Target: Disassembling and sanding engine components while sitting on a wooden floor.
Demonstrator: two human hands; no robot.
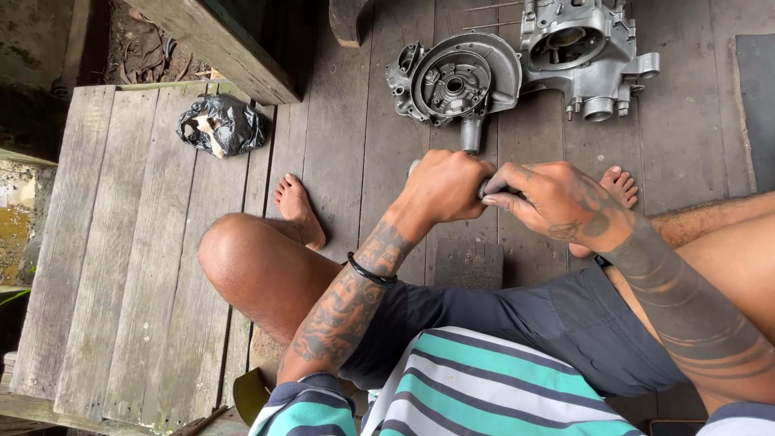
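My left hand (446, 186) is closed around a small pale metal part (413, 166), of which only an end shows past the knuckles. My right hand (557, 202) meets it from the right, fingertips pinched on a small grey piece (484, 190) between the two hands. Most of what they hold is hidden by the fingers. Just beyond the hands, on the wooden floor, lies a round grey engine cover (454, 81) with a spout pointing at me. Beside that cover sits a larger aluminium engine case (585, 40).
I sit on a weathered plank floor (145, 242), bare feet (297, 208) out in front. A crumpled black plastic bag (222, 125) lies at the left. A dark wooden beam (218, 44) crosses the top left. A dark mat (759, 97) lies at the right edge.
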